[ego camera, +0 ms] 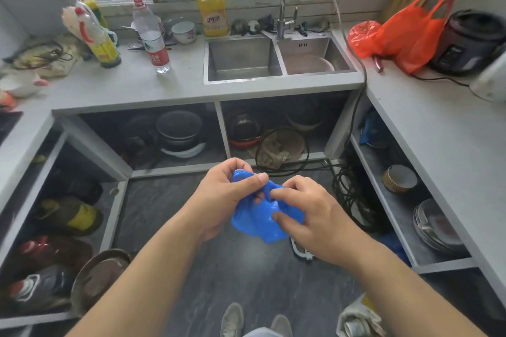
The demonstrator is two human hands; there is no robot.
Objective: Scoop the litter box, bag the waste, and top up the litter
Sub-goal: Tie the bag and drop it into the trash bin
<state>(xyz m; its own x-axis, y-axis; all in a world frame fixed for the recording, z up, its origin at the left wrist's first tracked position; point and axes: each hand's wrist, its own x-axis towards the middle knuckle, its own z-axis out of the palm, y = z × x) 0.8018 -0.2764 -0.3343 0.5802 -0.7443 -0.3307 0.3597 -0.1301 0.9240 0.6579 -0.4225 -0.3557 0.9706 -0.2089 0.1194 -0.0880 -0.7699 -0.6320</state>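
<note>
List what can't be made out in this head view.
- Crumpled blue plastic bag: whether its mouth is open is hidden by left hand and right hand.
- Litter box, scoop: outside the frame.
- Orange plastic bag: contents hidden by the plastic.
- Under-counter shelves: cookware dark, blurred.

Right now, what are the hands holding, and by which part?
Both hands hold a crumpled blue plastic bag: left hand pinches its top edge, right hand fingers grip the bunched middle.

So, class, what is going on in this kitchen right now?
A person stands facing the sink, holding a crumpled blue plastic bag in both hands. The left hand and the right hand pinch it as if to open it. No litter box or scoop is in view.
</note>
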